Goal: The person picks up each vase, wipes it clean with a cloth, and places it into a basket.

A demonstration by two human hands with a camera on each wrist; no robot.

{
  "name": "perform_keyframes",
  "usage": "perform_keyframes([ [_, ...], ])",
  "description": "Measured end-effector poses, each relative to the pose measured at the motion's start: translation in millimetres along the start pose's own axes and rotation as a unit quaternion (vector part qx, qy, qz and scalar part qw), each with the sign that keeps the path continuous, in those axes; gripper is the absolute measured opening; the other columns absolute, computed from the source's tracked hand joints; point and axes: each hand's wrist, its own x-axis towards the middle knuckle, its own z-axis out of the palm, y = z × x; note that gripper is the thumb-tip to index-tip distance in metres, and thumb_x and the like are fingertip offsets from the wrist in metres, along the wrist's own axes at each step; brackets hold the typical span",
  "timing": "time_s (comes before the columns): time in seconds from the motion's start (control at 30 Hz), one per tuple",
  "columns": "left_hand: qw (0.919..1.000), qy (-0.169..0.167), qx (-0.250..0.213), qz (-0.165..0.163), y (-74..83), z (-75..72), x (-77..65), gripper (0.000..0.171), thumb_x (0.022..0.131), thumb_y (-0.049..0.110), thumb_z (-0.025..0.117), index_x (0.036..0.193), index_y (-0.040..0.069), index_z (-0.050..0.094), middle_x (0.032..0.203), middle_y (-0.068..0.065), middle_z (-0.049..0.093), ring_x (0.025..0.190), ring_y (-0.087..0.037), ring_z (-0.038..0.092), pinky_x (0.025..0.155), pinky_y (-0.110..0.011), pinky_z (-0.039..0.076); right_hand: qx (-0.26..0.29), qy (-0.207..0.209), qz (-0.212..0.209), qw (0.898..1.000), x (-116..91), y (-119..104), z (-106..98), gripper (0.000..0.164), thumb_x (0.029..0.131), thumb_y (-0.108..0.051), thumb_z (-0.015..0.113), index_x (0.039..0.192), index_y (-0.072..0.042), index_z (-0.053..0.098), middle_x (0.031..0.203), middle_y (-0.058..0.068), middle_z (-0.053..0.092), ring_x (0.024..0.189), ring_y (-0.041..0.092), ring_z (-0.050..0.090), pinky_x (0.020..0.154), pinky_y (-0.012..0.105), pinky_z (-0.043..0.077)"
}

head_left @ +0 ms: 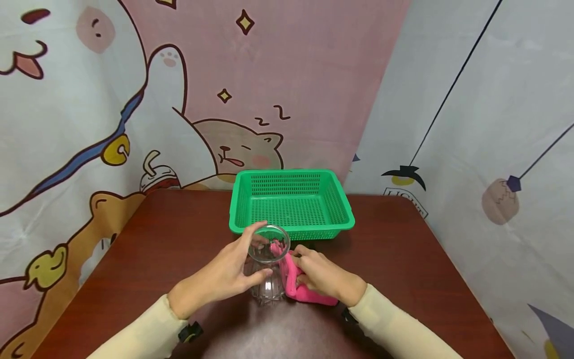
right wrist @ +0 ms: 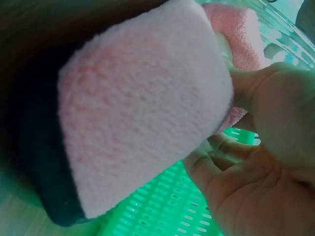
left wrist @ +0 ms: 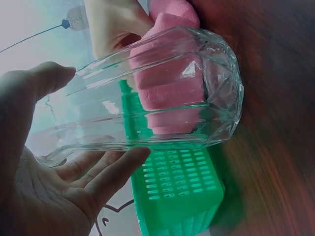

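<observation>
Brown surface (head_left: 394, 259) lies below the left grip (head_left: 224, 271), which curls round the glass jar (head_left: 268, 290); right grip (head_left: 324, 273) pinches pink cloth (head_left: 310, 296) beside it; light, even pressure seems best.

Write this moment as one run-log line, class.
left grip: holds clear glass | right grip: holds pink cloth beside glass | green basket: on table, beyond glass

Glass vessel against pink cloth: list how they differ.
The glass vessel is see-through; the pink cloth is opaque. The vessel has shiny, ridged walls; the cloth is fuzzy. The left hand holds the vessel; the right hand grips the cloth. Both are handheld.
</observation>
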Motion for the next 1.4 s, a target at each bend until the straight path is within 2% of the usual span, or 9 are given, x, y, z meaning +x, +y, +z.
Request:
perform_keyframes([
  [0.2, 1.0, 0.004, 0.002, -0.003, 0.3, 1.1, -0.3, 0.097, 0.082, 0.051, 0.071, 0.153, 0.031, 0.008, 0.125, 0.012, 0.052, 0.105, 0.001, 0.054, 0.079, -0.027, 0.05, 0.01, -0.004, 0.017, 1.0, 0, -1, 0, 0.025, 0.078, -0.009, 0.08, 0.092, -0.026, 0.066, 0.113, 0.001, 0.056, 0.101, 0.014, 0.059, 0.076, 0.025, 0.052],
  [0.3, 1.0, 0.005, 0.003, -0.002, 0.3, 1.4, -0.4, 0.097, 0.082, 0.049, 0.072, 0.153, 0.031, 0.008, 0.124, 0.012, 0.053, 0.105, 0.001, 0.054, 0.079, -0.027, 0.05, 0.036, 0.003, 0.026, 0.999, 0, -2, 0, 0.027, 0.077, -0.003, 0.077, 0.086, -0.027, 0.066, 0.112, 0.0, 0.057, 0.106, 0.014, 0.056, 0.078, 0.026, 0.052],
  [0.43, 1.0, 0.006, 0.004, -0.002, 0.2, 1.3, -0.5, 0.098, 0.082, 0.047, 0.073, 0.153, 0.031, 0.008, 0.123, 0.014, 0.052, 0.102, 0.0, 0.054, 0.076, -0.026, 0.05, 0.069, 0.014, 0.033, 0.997, 0, -4, 0, 0.03, 0.075, 0.001, 0.074, 0.086, -0.026, 0.068, 0.105, -0.002, 0.059, 0.11, 0.015, 0.054, 0.082, 0.025, 0.051],
  [0.63, 0.9999, 0.01, 0.004, 0.002, -0.3, 0.2, 0.8, 0.096, 0.082, 0.056, 0.068, 0.153, 0.031, 0.008, 0.123, 0.014, 0.053, 0.098, 0.0, 0.055, 0.073, -0.029, 0.051, 0.107, 0.032, 0.05, 0.992, 1, -5, -3, 0.035, 0.072, 0.007, 0.073, 0.083, -0.026, 0.069, 0.098, -0.007, 0.058, 0.101, 0.008, 0.054, 0.082, 0.021, 0.049],
  [0.73, 0.9999, 0.01, 0.001, 0.003, -0.7, -0.2, 0.9, 0.096, 0.082, 0.057, 0.068, 0.153, 0.031, 0.009, 0.123, 0.014, 0.053, 0.094, -0.002, 0.056, 0.072, -0.03, 0.052, 0.123, 0.045, 0.056, 0.99, 0, -6, -3, 0.035, 0.071, 0.005, 0.074, 0.085, -0.027, 0.069, 0.101, -0.008, 0.058, 0.099, 0.004, 0.054, 0.082, 0.02, 0.048],
  [0.87, 1.0, 0.001, -0.004, -0.002, -0.4, 0.0, -0.7, 0.097, 0.081, 0.057, 0.068, 0.153, 0.032, 0.008, 0.123, 0.014, 0.053, 0.098, -0.004, 0.057, 0.074, -0.032, 0.052, 0.141, 0.061, 0.058, 0.986, -3, -7, -1, 0.035, 0.074, 0.002, 0.075, 0.093, -0.027, 0.072, 0.105, -0.01, 0.057, 0.1, 0.003, 0.054, 0.083, 0.02, 0.047],
  [1.1, 0.9999, 0.003, -0.013, -0.002, 0.7, -0.9, 1.6, 0.1, 0.08, 0.04, 0.078, 0.152, 0.032, 0.009, 0.121, 0.014, 0.053, 0.097, -0.006, 0.057, 0.071, -0.033, 0.052, 0.15, 0.1, 0.046, 0.983, -3, -6, -7, 0.034, 0.078, -0.002, 0.074, 0.103, -0.024, 0.071, 0.107, -0.015, 0.055, 0.1, 0.002, 0.053, 0.08, 0.02, 0.047],
  [1.17, 0.9999, 0.003, -0.012, -0.003, 0.4, -0.7, 1.1, 0.1, 0.08, 0.043, 0.077, 0.152, 0.032, 0.009, 0.12, 0.014, 0.053, 0.098, -0.006, 0.058, 0.072, -0.032, 0.052, 0.151, 0.108, 0.04, 0.982, -3, -7, -9, 0.034, 0.078, -0.002, 0.074, 0.106, -0.023, 0.071, 0.107, -0.015, 0.056, 0.099, 0.003, 0.053, 0.079, 0.021, 0.047],
  [1.4, 0.9998, 0.002, -0.017, -0.003, -0.4, 1.2, -0.7, 0.101, 0.079, 0.041, 0.079, 0.152, 0.031, 0.009, 0.121, 0.014, 0.052, 0.103, -0.001, 0.054, 0.076, -0.034, 0.052, 0.178, 0.123, 0.037, 0.975, -1, -12, -17, 0.033, 0.08, -0.005, 0.074, 0.105, -0.025, 0.07, 0.107, -0.015, 0.055, 0.094, 0.004, 0.053, 0.07, 0.022, 0.048],
])
